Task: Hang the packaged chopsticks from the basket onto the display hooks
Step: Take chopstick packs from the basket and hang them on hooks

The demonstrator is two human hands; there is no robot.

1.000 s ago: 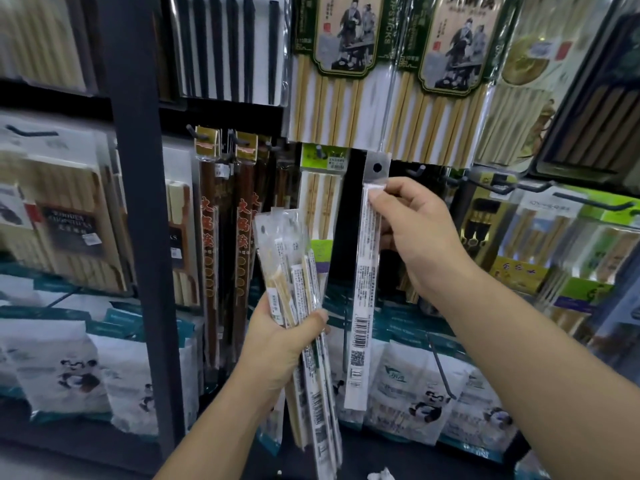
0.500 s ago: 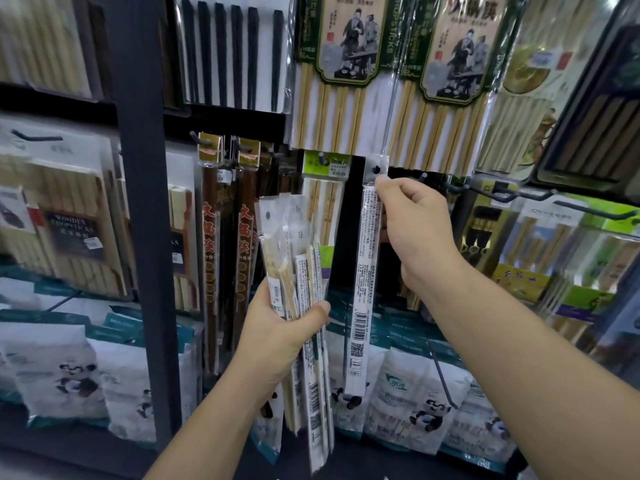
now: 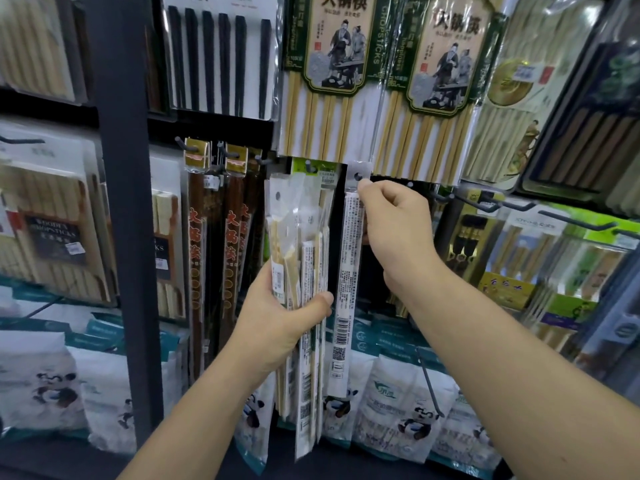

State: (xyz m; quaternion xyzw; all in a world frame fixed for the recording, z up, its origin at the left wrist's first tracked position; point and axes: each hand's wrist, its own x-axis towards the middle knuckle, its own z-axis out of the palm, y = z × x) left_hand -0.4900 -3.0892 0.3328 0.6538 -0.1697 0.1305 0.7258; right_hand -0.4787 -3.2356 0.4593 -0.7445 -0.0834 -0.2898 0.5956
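My right hand pinches the top of a single long packaged chopstick pair, white label side facing me. Its hang hole sits at the top tab, right under the bamboo chopstick packs, and the pack hangs straight down. My left hand grips a bundle of several clear chopstick packages upright, just left of the single pack. A black display hook juts out to the right of my right hand. The basket is out of view.
Large bamboo chopstick packs hang above. Dark red chopstick packs hang to the left beside a black shelf upright. Panda-print bags line the bottom row. More hooks and green packs fill the right.
My right hand lifted the single pack upward until its hole reached the hook row. My left hand raised the bundle slightly.
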